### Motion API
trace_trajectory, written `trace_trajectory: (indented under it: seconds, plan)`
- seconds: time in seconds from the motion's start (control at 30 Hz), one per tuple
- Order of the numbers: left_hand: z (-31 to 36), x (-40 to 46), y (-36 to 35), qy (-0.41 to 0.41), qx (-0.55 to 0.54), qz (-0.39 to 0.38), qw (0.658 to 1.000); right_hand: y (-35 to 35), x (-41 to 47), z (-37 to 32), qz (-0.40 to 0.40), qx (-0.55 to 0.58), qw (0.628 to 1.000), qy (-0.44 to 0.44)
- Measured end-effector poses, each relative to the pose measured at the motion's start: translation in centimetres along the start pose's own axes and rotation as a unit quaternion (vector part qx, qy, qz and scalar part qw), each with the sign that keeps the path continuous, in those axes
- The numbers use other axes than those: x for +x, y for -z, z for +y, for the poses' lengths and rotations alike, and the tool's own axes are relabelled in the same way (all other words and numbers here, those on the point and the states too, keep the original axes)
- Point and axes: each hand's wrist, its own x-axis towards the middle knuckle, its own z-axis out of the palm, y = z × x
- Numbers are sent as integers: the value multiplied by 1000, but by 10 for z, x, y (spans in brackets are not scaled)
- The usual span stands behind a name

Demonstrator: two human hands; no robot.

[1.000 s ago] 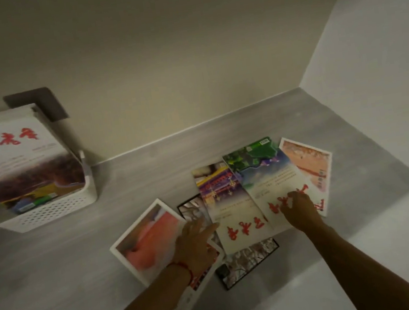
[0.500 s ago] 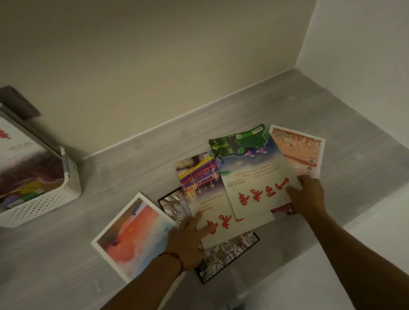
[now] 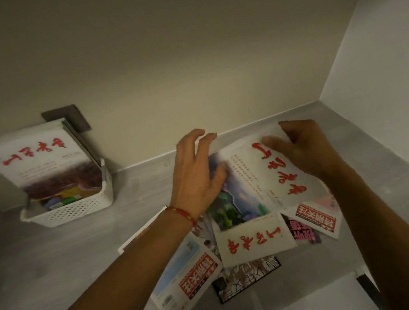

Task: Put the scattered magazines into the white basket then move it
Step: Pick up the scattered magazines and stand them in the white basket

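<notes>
The right hand (image 3: 302, 149) has its fingers curled around the far edge of a raised magazine (image 3: 276, 171). The left hand (image 3: 196, 179) touches that magazine's left side, fingers spread. More magazines (image 3: 255, 242) lie overlapped near the counter's (image 3: 69, 265) front edge. The white basket (image 3: 74, 210), holding upright magazines, stands at the far-left wall.

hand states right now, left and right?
Left hand: open, fingers spread over the near edge of the lifted magazine.
Right hand: gripping the same magazine at its far edge.
</notes>
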Motion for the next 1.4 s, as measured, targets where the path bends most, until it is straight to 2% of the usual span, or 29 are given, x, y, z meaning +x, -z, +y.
trace_trajectory:
  seconds: [0.07, 0.13, 0.17, 0.23, 0.3, 0.37, 0.4, 0.43, 0.47, 0.5, 0.53, 0.57, 0.6, 0.67, 0.73, 0.77, 0.83, 0.9, 1.0, 1.07, 1.1, 1.23, 1.4]
  plan:
    - [-11, 7, 17, 16, -23, -115, 993, -12, 15, -29, -46, -3, 998, 31]
    - [-25, 2, 34, 79, -152, -212, 962, -29, 27, -51, -76, -25, 995, 65]
    - [-32, -5, 40, 114, -217, -219, 944, -39, 31, -60, -81, -34, 993, 79]
    - [-48, -20, 53, 158, -268, -175, 934, -56, 40, -71, -59, -39, 993, 96]
    - [-65, -35, 67, 185, -283, -106, 935, -66, 47, -72, 8, -46, 994, 95]
    - [-85, -47, 85, 218, -324, -42, 919, -76, 52, -62, 70, -3, 996, 55]
    - [-95, -51, 97, 236, -348, -18, 907, -85, 54, -54, 79, 59, 995, 13]
    - [-104, -56, 109, 250, -362, 1, 898, -98, 55, -48, 67, 152, 985, -49]
    - [-114, -59, 122, 260, -368, 15, 893, -116, 53, -45, 30, 266, 955, -125]
    - [-124, -62, 134, 266, -373, 23, 889, -137, 53, -45, -23, 367, 908, -200]
    - [-135, -65, 147, 269, -370, 27, 889, -161, 52, -47, -79, 428, 863, -255]
    - [-146, -67, 159, 272, -363, 27, 891, -186, 50, -52, -136, 448, 838, -280]
    - [-157, -69, 171, 275, -357, 24, 893, -211, 48, -60, -183, 441, 834, -277]
    - [-178, -72, 193, 277, -355, 19, 893, -256, 48, -84, -219, 421, 849, -233]
    - [-200, -73, 215, 285, -343, 30, 895, -289, 55, -105, -187, 425, 864, -196]
    - [-212, -74, 226, 294, -337, 43, 893, -300, 62, -115, -158, 395, 891, -160]
    - [-238, -74, 246, 311, -333, 71, 887, -314, 80, -138, -104, 256, 959, -63]
    - [-263, -73, 263, 319, -313, 100, 889, -328, 100, -161, -53, 79, 995, 28]
    - [-301, -69, 282, 331, -181, 160, 912, -353, 129, -188, -18, -9, 996, 84]
    - [-325, -70, 291, 340, -70, 171, 922, -370, 147, -201, -16, -28, 996, 88]
    - [-336, -71, 293, 345, -50, 167, 922, -379, 155, -205, -25, -35, 996, 82]
    - [-371, -79, 291, 363, -77, 177, 912, -410, 180, -210, -63, -57, 995, 50]
    - [-407, -84, 280, 422, -101, 172, 884, -436, 192, -204, -96, -66, 992, 43]
